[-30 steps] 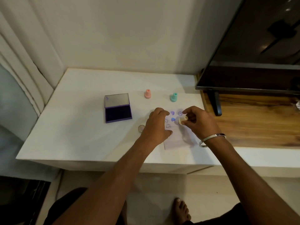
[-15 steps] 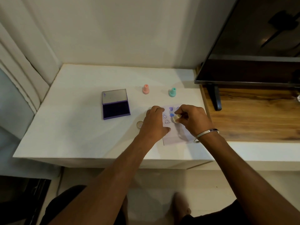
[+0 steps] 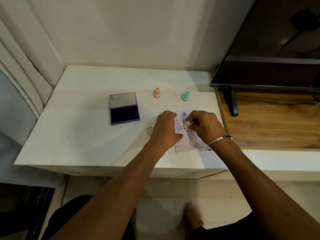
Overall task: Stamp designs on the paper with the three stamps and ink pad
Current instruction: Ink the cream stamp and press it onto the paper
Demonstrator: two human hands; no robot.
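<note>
On the white counter point(image 3: 78, 135) a small sheet of paper point(image 3: 187, 144) lies near the front edge, and both hands are over it. The left hand point(image 3: 165, 129) lies flat with its palm down on the left side of the paper, fingers stretched forward, holding nothing. The right hand point(image 3: 205, 125) is closed around a cream stamp point(image 3: 187, 125), with fingertips pinching its top, and the round base of the stamp is down on the paper or just above it; I cannot tell if it touches. Beside the stamp, two smiley faces point(image 3: 178, 125) are printed on the paper one below the other, and two purple heart marks point(image 3: 183, 116) are seen above the stamp. A silver bracelet point(image 3: 219, 140) is on the right wrist.

The ink pad point(image 3: 124, 109) is open, well to the left of the paper, with its lid standing up behind the dark pad. A pink stamp point(image 3: 156, 92) and a teal stamp point(image 3: 185, 96) stand upright behind the paper, apart from each other. A small round cap point(image 3: 150, 131) lies on the counter just left of the left hand. On the right, a dark screen point(image 3: 277, 49) stands on a wooden top point(image 3: 277, 122).
</note>
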